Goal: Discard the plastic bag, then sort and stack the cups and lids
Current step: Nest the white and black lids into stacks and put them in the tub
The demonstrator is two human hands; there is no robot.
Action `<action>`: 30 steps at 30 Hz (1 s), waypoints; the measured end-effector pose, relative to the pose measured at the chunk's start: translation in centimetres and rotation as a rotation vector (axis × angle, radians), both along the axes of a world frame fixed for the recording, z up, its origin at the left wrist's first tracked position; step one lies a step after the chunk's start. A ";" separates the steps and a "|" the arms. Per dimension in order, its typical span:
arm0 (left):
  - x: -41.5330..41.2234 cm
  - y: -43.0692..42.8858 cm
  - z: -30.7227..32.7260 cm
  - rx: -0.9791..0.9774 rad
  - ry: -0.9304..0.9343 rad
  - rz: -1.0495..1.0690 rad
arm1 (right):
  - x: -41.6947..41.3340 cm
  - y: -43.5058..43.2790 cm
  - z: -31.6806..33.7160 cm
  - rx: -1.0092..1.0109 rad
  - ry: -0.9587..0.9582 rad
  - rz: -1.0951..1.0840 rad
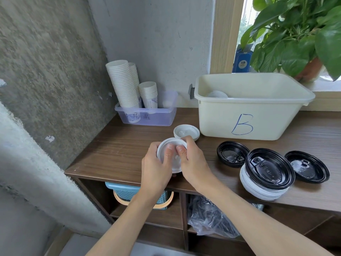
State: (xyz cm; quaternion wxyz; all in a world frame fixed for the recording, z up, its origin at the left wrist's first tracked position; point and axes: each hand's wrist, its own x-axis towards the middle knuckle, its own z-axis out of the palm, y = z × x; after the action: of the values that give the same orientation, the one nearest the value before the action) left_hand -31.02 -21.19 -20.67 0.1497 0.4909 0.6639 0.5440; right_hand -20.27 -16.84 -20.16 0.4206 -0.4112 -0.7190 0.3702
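Both hands hold a white lid (172, 145) tilted above the wooden counter: my left hand (156, 168) grips its left rim, my right hand (193, 160) its right rim, thumbs on its face. A second white lid (186, 132) lies just behind. To the right a black lid (268, 168) tops a stack of white lids (258, 192), with loose black lids on its left (231, 154) and right (307, 166). Stacks of white paper cups (122, 84) stand in a clear tray (147, 118) at the back left. A crumpled plastic bag (208, 217) sits in the shelf below.
A cream tub marked "B" (254, 108) stands at the back right with a white lid inside. A potted plant (299, 34) and a blue box (242, 59) stand on the window sill. A blue basket (127, 193) sits under the counter (114, 150). Concrete walls close the left side.
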 end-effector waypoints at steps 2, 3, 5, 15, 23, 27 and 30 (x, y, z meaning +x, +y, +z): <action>-0.2 0.2 -0.2 0.006 0.007 -0.019 | 0.1 0.1 -0.1 0.005 -0.012 0.014; -0.3 0.3 -0.3 0.013 -0.003 -0.016 | 0.1 0.1 -0.1 0.004 -0.015 0.023; -0.2 0.2 -0.3 0.024 -0.028 0.001 | 0.0 0.1 -0.1 -0.004 -0.020 0.036; 0.3 -0.3 -0.2 0.034 -0.001 0.048 | 0.0 0.0 0.1 -0.011 -0.056 0.006; -0.3 -0.3 -0.5 0.076 -0.001 -0.115 | 0.1 0.1 0.3 0.002 -0.058 -0.029; -0.2 -0.1 0.1 0.075 -0.043 -0.095 | 0.0 -0.1 0.2 0.033 -0.057 -0.024; -0.1 0.1 -0.2 0.051 -0.050 -0.066 | 0.0 -0.1 0.2 0.047 -0.056 0.012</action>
State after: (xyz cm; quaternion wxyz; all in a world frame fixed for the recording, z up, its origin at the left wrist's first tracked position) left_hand -31.11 -21.10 -20.88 0.1716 0.5026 0.6293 0.5674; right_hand -20.27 -16.99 -19.95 0.4077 -0.4070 -0.7414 0.3442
